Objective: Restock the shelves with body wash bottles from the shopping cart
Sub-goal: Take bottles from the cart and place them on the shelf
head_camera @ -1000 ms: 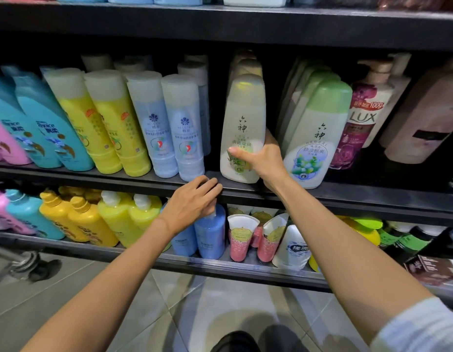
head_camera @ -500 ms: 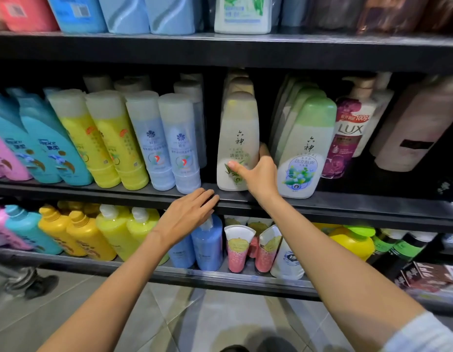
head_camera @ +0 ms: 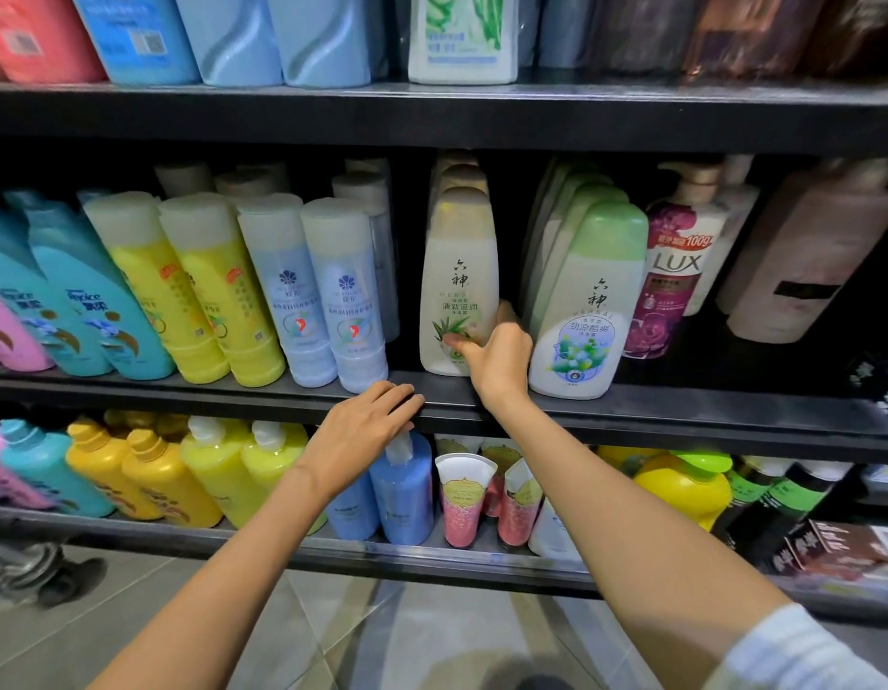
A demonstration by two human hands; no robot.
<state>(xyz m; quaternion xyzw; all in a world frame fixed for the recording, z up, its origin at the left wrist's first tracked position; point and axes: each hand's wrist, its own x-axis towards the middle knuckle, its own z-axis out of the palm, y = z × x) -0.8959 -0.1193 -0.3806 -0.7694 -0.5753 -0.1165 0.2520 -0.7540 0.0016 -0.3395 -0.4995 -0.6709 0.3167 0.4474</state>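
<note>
Nearest, two bare forearms reach up from the bottom edge over a grey tiled floor (head_camera: 292, 634), the right one ending in a pale sleeve (head_camera: 800, 654); at far left a cart wheel (head_camera: 44, 572) rests on the tiles; beyond, the left hand (head_camera: 367, 430) lies palm down with its fingers nearly straight and close together, fingertips resting on the front lip of the middle shelf (head_camera: 681, 415) and gripping nothing; below that hand, on the lower shelf, stand yellow pump bottles (head_camera: 218, 470), blue pump bottles (head_camera: 402, 490) and pink tubes (head_camera: 464, 500); a little farther in, the right hand (head_camera: 496, 361) curls round the lower right side of the cream body wash bottle (head_camera: 459, 291), thumb pressed on its front label and the other fingers wrapped behind; that bottle stands upright on the middle shelf at the head of a row of like bottles, between the pale blue bottles (head_camera: 342, 301) to its left and the green-capped bottle (head_camera: 586, 311) just to its right; a LUX pump bottle (head_camera: 676, 271) stands farther right; above, the top shelf holds more bottles.
</note>
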